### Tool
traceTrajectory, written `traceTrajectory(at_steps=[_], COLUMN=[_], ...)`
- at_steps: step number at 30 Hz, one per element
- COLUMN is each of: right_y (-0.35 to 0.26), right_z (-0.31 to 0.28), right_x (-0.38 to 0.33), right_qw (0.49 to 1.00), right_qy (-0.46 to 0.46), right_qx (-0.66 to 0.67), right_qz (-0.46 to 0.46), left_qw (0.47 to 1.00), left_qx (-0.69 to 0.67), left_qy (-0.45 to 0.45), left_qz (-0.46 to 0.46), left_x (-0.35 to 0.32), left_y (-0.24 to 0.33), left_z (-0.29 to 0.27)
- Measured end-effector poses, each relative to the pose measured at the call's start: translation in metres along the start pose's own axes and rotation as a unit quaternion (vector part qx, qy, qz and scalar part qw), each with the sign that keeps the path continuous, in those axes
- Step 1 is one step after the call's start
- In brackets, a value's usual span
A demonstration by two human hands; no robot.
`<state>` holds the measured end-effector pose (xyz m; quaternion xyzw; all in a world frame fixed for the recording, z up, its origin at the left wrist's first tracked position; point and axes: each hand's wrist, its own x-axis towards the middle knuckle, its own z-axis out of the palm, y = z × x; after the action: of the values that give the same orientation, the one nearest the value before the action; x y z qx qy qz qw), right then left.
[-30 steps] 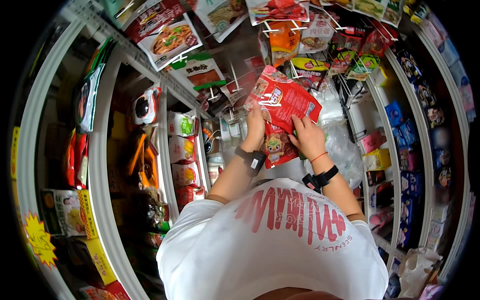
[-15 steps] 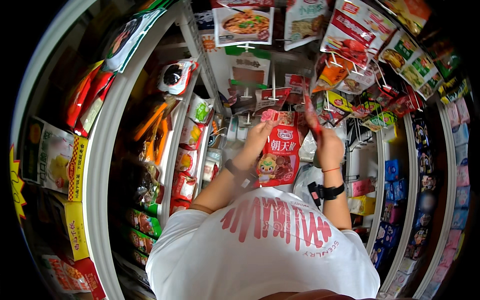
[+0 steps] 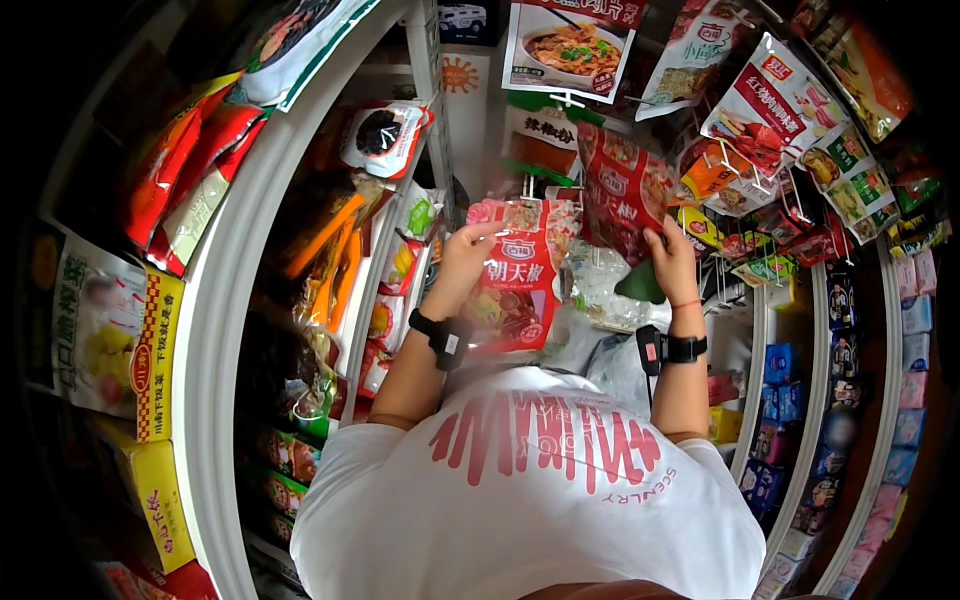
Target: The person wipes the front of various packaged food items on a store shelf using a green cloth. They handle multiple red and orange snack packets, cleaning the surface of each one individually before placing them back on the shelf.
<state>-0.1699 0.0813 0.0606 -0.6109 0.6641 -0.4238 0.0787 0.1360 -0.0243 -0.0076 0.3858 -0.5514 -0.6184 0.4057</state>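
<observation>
Red snack packet [image 3: 513,285] upright at shelf, second red packet [image 3: 622,190] raised beside it

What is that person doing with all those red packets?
A person in a white shirt stands at a shop rack hung with food packets. The left hand holds a stack of red packets against the chest. The right hand is raised and grips another red packet up by the metal hooks, among the other hanging packets. A dark band sits on each wrist. White shelves on the left hold boxes and bags of food.
</observation>
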Motion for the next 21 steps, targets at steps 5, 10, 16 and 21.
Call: traceTrajectory(at_steps=[5, 10, 16, 21], right_y=[0.033, 0.071, 0.134, 0.106], right_z=[0.024, 0.040, 0.039, 0.033], right_x=[0.038, 0.059, 0.072, 0.080], right_qw=[0.997, 0.942, 0.934, 0.914], right_qy=[-0.019, -0.077, -0.082, -0.119], right_qx=[0.072, 0.289, 0.301, 0.346], right_qz=[-0.035, 0.152, 0.175, 0.173], left_qw=[0.997, 0.996, 0.996, 0.991], left_qx=[-0.071, -0.074, -0.070, -0.111], left_qy=[0.013, 0.033, 0.045, 0.048], left_qz=[-0.020, -0.035, -0.034, -0.048], left_x=[0.004, -0.004, -0.003, -0.002], left_y=[-0.016, -0.023, -0.022, -0.021], left_z=[-0.007, -0.016, -0.008, -0.008])
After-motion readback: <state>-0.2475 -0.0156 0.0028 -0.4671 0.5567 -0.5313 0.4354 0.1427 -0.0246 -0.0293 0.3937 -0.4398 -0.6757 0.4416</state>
